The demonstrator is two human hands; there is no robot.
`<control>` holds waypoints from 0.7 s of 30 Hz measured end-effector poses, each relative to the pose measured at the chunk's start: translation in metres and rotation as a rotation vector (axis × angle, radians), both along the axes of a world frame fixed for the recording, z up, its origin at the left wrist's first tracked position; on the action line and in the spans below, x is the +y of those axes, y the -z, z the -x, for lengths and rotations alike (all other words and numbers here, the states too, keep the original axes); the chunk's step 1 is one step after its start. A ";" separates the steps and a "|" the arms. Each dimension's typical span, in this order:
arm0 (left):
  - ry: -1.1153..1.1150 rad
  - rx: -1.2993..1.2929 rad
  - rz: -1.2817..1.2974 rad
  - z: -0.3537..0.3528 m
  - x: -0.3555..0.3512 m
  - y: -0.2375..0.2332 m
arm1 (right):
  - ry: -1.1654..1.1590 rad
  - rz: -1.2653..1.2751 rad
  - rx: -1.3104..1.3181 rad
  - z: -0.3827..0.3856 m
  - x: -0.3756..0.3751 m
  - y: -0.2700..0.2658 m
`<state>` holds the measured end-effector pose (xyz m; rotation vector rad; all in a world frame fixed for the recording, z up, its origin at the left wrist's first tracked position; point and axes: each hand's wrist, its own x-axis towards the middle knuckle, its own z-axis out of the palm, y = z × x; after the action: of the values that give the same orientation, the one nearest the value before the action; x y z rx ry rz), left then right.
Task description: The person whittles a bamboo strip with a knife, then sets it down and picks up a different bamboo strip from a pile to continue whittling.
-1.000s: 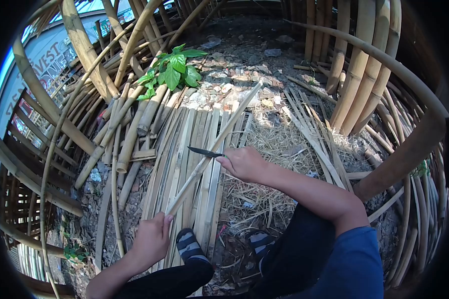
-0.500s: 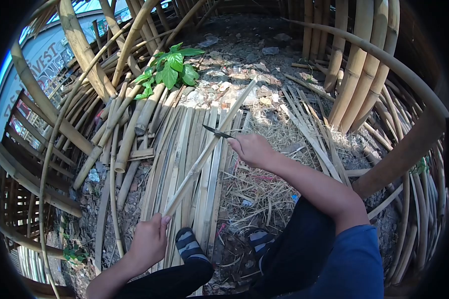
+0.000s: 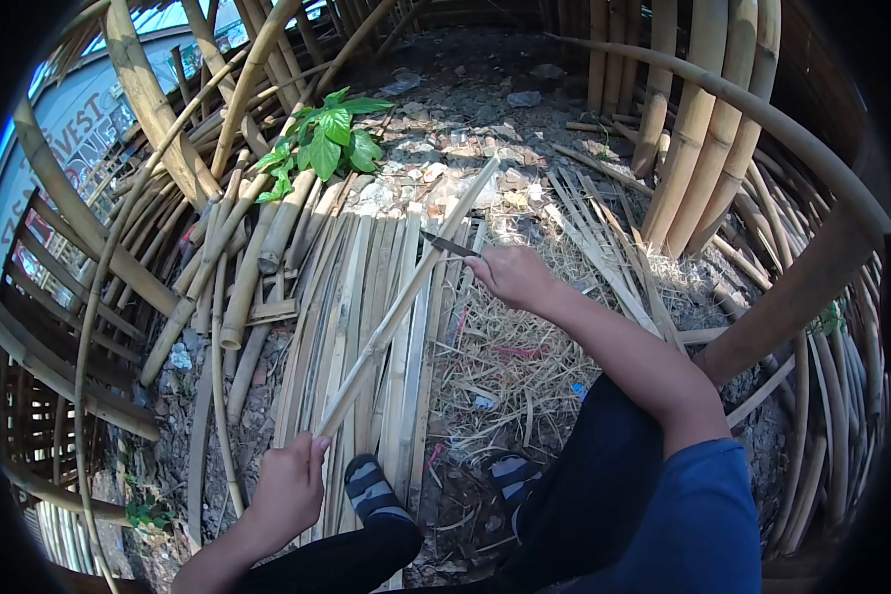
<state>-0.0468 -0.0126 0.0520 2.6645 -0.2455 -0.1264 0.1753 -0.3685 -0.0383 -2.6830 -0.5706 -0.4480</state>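
Observation:
A long pale bamboo strip (image 3: 377, 343) runs slantwise from lower left to upper right in front of me. Its lower end is gripped by my left hand (image 3: 289, 485), fingers wrapped round it. My right hand (image 3: 517, 277) is closed on a knife, whose handle is hidden in the fist. The dark blade of the knife (image 3: 449, 245) points left and lies across the upper part of the strip, touching it. Beneath the held strip, many split bamboo strips (image 3: 361, 267) lie side by side on the ground.
Thin bamboo shavings (image 3: 505, 366) cover the ground to the right. Thick bamboo poles (image 3: 708, 129) stand upright at the right, and more poles (image 3: 243, 297) lie stacked at the left. A leafy green plant (image 3: 327, 139) grows behind them. My sandalled left foot (image 3: 374, 490) is beside the strips.
The knife blade has turned slightly and now slopes more down to the right against the strip. My right hand has shifted a little. The whole view has moved slightly left.

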 end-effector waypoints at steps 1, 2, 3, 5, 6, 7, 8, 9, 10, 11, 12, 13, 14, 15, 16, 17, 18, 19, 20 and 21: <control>0.001 -0.003 -0.002 0.000 0.001 0.000 | 0.001 -0.002 -0.003 -0.003 -0.005 -0.001; 0.008 -0.009 -0.002 0.002 0.002 0.000 | 0.051 -0.006 0.018 -0.005 -0.010 -0.001; 0.016 -0.016 -0.003 0.002 0.003 0.000 | 0.103 -0.012 0.037 -0.007 -0.015 -0.002; 0.028 -0.041 0.012 0.004 0.003 0.003 | 0.090 -0.002 0.013 -0.008 -0.022 0.001; 0.037 -0.070 0.032 0.003 0.001 0.004 | 0.075 0.013 -0.013 -0.010 -0.025 0.000; 0.042 -0.065 0.032 0.003 -0.002 0.003 | 0.080 0.013 -0.009 -0.011 -0.027 0.001; 0.028 -0.044 0.041 0.005 -0.004 -0.001 | 0.085 -0.002 -0.023 -0.012 -0.027 0.004; 0.014 -0.031 0.054 0.004 -0.006 -0.003 | 0.090 -0.013 -0.046 -0.016 -0.029 0.005; 0.018 -0.033 0.052 0.003 -0.006 -0.003 | 0.163 0.014 0.008 -0.019 -0.032 0.006; 0.024 -0.036 0.040 0.005 -0.004 -0.001 | 0.165 0.011 0.010 -0.021 -0.033 0.009; 0.031 -0.040 0.030 0.005 -0.004 0.000 | 0.158 0.018 -0.018 -0.022 -0.036 0.009; 0.035 -0.038 0.029 0.005 -0.004 -0.001 | 0.151 0.024 -0.044 -0.023 -0.038 0.009; 0.026 -0.018 0.034 0.006 -0.005 -0.003 | 0.154 0.024 -0.040 -0.024 -0.041 0.010; 0.017 0.001 0.038 0.006 -0.006 -0.004 | 0.150 0.022 -0.060 -0.025 -0.043 0.010; 0.020 0.002 0.036 0.007 -0.005 -0.004 | 0.146 0.019 -0.083 -0.025 -0.044 0.009; 0.034 -0.012 0.040 0.008 -0.003 -0.003 | 0.149 0.019 -0.085 -0.026 -0.045 0.008; 0.048 -0.025 0.045 0.009 -0.002 -0.001 | 0.151 0.017 -0.092 -0.027 -0.048 0.010; 0.050 -0.023 0.046 0.010 -0.001 0.000 | 0.152 0.016 -0.097 -0.027 -0.051 0.011; 0.053 -0.017 0.035 0.012 0.000 0.001 | 0.153 0.016 -0.095 -0.028 -0.059 0.011; 0.054 -0.009 0.018 0.014 0.003 0.002 | 0.170 0.008 -0.082 -0.030 -0.068 0.010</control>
<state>-0.0605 -0.0094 0.0502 2.6417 -0.3201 -0.1286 0.2054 -0.4364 -0.0487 -2.7430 -0.3684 -0.6048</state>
